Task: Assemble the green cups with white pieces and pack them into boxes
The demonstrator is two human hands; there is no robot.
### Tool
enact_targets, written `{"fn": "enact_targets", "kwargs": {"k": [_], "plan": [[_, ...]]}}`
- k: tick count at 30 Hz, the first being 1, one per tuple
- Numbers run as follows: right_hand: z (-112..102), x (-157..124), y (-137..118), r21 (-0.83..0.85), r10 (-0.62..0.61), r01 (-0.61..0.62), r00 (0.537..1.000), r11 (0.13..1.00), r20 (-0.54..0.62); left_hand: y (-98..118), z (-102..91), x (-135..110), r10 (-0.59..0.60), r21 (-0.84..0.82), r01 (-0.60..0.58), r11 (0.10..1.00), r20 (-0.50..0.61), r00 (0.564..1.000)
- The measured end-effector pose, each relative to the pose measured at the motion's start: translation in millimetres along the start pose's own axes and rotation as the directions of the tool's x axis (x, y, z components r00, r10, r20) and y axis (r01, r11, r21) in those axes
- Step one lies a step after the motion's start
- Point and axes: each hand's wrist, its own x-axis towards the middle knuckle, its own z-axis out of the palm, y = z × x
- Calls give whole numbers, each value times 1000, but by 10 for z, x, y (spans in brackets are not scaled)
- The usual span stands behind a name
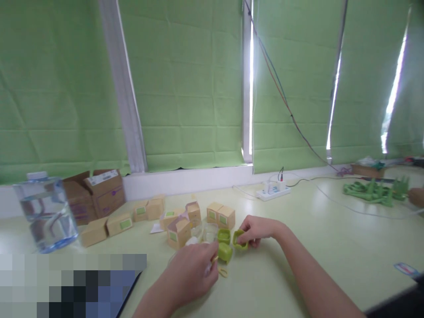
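My right hand (258,230) pinches a small green plastic case half (239,240) just above the table. My left hand (194,271) is curled closed near the table's front and seems to pinch something small and yellowish; I cannot name it. Between the hands lie two more green case pieces (224,247). A thin yellow ring-like piece (223,272) lies on the table by my left hand. Clear plastic wrapping (203,232) sits just behind the green pieces.
Several small tan cardboard boxes (179,232) with green labels are scattered behind the hands. An open brown carton (96,192) and a water bottle (46,212) stand at the left. A white power strip (273,191) lies near the wall; green plastic parts (374,193) lie at the far right.
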Motion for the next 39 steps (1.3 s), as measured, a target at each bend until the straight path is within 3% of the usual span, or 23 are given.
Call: {"fn": "enact_targets", "kwargs": {"k": [6, 11, 16, 21, 24, 27, 29, 34, 36, 39], "plan": [[31, 39, 52, -31, 34, -36, 998, 999, -56, -11, 47, -31, -32, 87, 28, 996, 42, 999], [38, 32, 35, -100, -54, 41, 990, 994, -132, -19, 73, -40, -15, 92, 8, 996, 76, 997], [10, 47, 66, -191, -115, 68, 962, 979, -246, -26, 67, -54, -5, 82, -3, 997, 95, 995], [-16, 68, 91, -256, -112, 20, 930, 967, -350, -40, 41, -57, -24, 115, 15, 993, 85, 996], [-31, 101, 76, -297, -87, -78, 859, 952, -504, -41, 13, -39, -53, 163, 42, 986, 64, 997], [10, 176, 42, -301, -117, -119, 741, 946, -661, -43, -27, -3, -67, 193, 58, 979, 36, 997], [81, 248, 15, -287, -166, -66, 686, 956, -709, -52, -59, 35, -73, 190, 72, 979, -2, 997], [252, 403, -7, -319, -231, -9, 670, 948, -705, -114, -123, 204, -106, 87, 117, 989, -118, 987], [250, 412, 2, -295, -248, 30, 626, 955, -740, -156, -113, 287, -134, 13, 138, 990, -157, 978], [204, 372, -20, -186, -275, 216, 530, 959, -802, -211, -32, 378, -179, -114, 153, 982, -270, 946]]}}
